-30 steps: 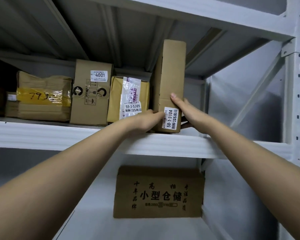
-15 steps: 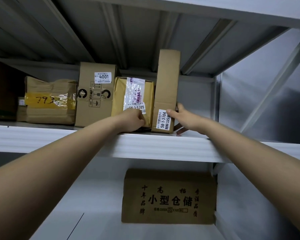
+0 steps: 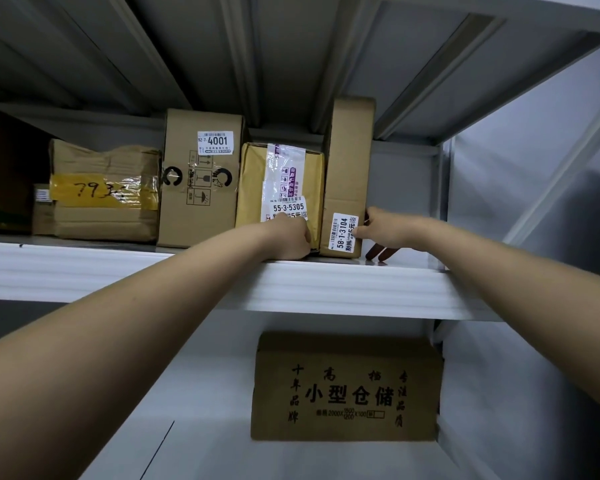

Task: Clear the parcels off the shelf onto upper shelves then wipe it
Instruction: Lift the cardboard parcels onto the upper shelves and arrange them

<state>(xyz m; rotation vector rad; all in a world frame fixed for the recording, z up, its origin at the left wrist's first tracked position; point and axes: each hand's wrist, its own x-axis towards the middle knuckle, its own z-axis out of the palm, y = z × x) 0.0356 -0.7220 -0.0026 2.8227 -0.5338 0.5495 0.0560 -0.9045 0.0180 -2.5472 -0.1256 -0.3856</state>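
A tall narrow cardboard parcel [image 3: 349, 161] labelled 58-1-3104 stands upright on the upper shelf [image 3: 118, 271], tight against a yellow-brown parcel [image 3: 253, 181] labelled 55-3-5305. My right hand [image 3: 385, 233] grips the tall parcel's lower right edge, thumb on the front beside the label, fingers along its right side. My left hand [image 3: 288, 237] is curled into a fist against the lower front corner of the yellow-brown parcel, with nothing visible in it. Left of these stand a box [image 3: 201, 209] labelled 4001 and a parcel with yellow tape [image 3: 104, 216].
A dark box [image 3: 4, 168] sits at the far left of the upper shelf. Bare shelf lies right of the tall parcel, up to the frame's diagonal brace [image 3: 561, 174]. A printed cardboard sheet [image 3: 347, 386] leans at the back of the lower shelf [image 3: 205, 410].
The tall parcel slid left and back until it touches the yellow-brown parcel. My left hand left its left side and curled in front of the yellow-brown parcel. My right hand moved lower on its right edge.
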